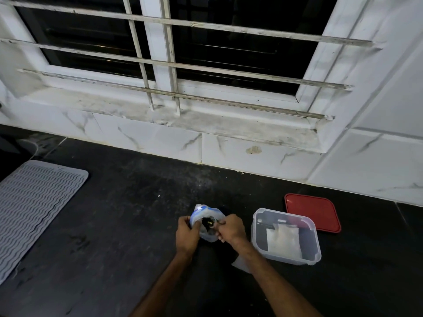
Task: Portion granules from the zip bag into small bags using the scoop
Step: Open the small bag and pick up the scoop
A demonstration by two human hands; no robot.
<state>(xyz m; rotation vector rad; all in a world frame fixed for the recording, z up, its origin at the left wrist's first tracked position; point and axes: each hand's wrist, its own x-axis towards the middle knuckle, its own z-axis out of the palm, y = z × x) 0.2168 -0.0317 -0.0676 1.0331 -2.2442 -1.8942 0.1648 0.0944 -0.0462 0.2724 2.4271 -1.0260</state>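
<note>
1. Far left, a grey ribbed mat (34, 209) lies at the left edge of the dark desk (128, 225).
2. Middle, near the front edge: the left hand (186, 236) grips the left side of the zip bag (207, 212), fingers curled round it.
3. The bag's mouth is held open; something dark sits inside, too small to tell.
4. The right hand (231, 227) pinches the bag's right lip, fingers curled tight.
5. Just right, a clear tub (283, 212) holds a small white bag (283, 241).
6. Behind the tub, towards the back edge, a red lid (313, 211) lies flat.
</note>
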